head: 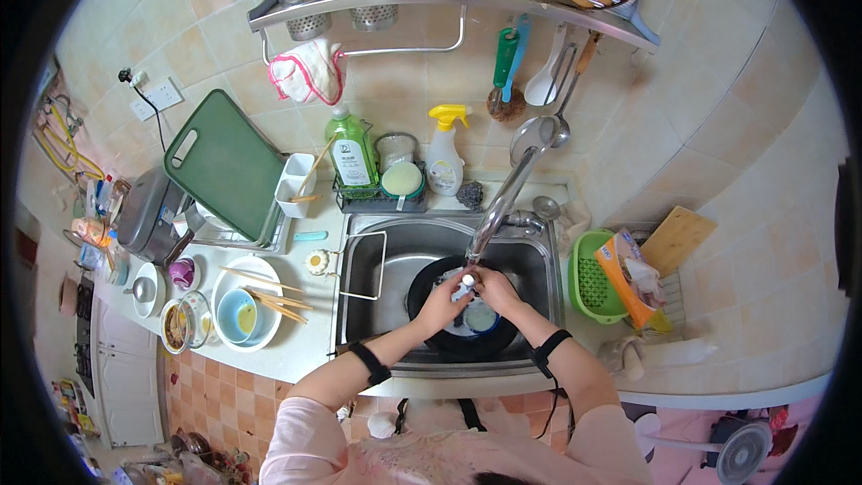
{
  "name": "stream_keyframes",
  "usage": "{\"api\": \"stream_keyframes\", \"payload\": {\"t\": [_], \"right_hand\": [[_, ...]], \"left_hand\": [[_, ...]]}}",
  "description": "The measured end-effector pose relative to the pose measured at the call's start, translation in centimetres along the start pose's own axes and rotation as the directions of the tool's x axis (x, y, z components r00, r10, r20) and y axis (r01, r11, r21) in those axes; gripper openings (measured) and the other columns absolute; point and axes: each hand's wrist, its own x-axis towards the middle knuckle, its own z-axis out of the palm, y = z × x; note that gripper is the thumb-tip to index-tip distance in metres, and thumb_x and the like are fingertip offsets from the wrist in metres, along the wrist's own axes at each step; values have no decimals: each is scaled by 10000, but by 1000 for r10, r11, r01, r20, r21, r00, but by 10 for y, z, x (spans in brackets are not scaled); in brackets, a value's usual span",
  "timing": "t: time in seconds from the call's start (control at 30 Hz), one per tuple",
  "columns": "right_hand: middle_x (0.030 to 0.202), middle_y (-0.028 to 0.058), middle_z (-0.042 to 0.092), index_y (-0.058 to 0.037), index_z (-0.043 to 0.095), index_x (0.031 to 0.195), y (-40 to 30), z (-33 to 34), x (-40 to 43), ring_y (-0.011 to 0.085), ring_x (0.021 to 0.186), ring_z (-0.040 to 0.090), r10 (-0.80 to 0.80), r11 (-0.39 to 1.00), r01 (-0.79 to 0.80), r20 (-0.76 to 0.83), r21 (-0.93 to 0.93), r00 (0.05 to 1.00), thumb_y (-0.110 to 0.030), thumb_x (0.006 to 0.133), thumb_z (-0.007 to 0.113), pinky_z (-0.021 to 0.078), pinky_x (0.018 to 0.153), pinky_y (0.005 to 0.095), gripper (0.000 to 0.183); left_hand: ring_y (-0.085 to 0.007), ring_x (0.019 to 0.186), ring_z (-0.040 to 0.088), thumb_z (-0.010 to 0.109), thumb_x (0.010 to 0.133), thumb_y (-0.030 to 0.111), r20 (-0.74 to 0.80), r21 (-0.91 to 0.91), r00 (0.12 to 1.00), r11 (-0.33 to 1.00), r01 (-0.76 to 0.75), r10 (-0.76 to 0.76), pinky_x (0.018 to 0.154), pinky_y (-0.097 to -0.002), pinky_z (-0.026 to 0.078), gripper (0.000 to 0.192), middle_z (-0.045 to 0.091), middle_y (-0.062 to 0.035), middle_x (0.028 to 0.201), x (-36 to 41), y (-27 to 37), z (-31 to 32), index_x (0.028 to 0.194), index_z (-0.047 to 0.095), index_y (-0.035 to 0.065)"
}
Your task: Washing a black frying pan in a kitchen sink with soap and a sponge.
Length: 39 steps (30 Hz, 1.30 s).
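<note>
Both my hands meet under the chrome faucet (pixel 502 205), over a black pan (pixel 431 337) that sits in the stainless steel sink (pixel 390 263). A small white object (pixel 468 280), too small to name, is between the fingers of my left hand (pixel 441 306) and my right hand (pixel 497 293). Soapy suds lie in the pan below, around a round, pale thing with a blue rim (pixel 480 316). My fingers partly cover the white object, so how each hand grips it is hard to see.
Left of the sink stand a white plate (pixel 269 340) bearing a blue bowl (pixel 236 313) and chopsticks, and a green cutting board (pixel 225 168). Behind are a green detergent bottle (pixel 351 155) and a spray bottle (pixel 444 155). A green basket (pixel 592 276) is at the right.
</note>
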Motion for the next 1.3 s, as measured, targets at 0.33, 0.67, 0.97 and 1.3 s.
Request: {"api": "stream_keyframes", "payload": {"t": [0.33,0.67,0.97,1.3], "right_hand": [[931,104,585,-13,513,807,21,-4,-16,185,939,536,36,801,58,-146,595,989,10,756,576,408,826,285,85],[1089,117,517,-66,511,851,51,-28,-75,224,1102,449,530,187,37,-132,982,838,15,829,473,324,985,362,92],[1089,146,514,-29,501,858,78,-50,-118,250,1115,439,622,26,159,-141,987,770,45,820,467,337,987,323,90],[1122,86,514,-85,521,906,74,-53,-106,247,1121,439,567,-130,12,65,991,821,-190,870,470,342,946,357,122]], "left_hand": [[-221,942,544,504,796,67,16,29,980,980,196,-197,828,-279,413,330,552,-135,1060,-15,-86,-47,1118,482,2],[-360,1095,429,425,803,517,-18,45,936,935,353,-352,917,-345,341,712,461,-275,1130,38,-150,31,1185,374,-82],[-283,895,557,594,688,542,-80,-119,912,912,393,-403,791,-339,422,673,580,-188,936,60,-123,62,1013,517,-42],[-60,555,460,633,763,179,1,-646,832,635,423,-554,482,-198,336,108,575,27,710,51,-148,-7,781,616,74]]}}
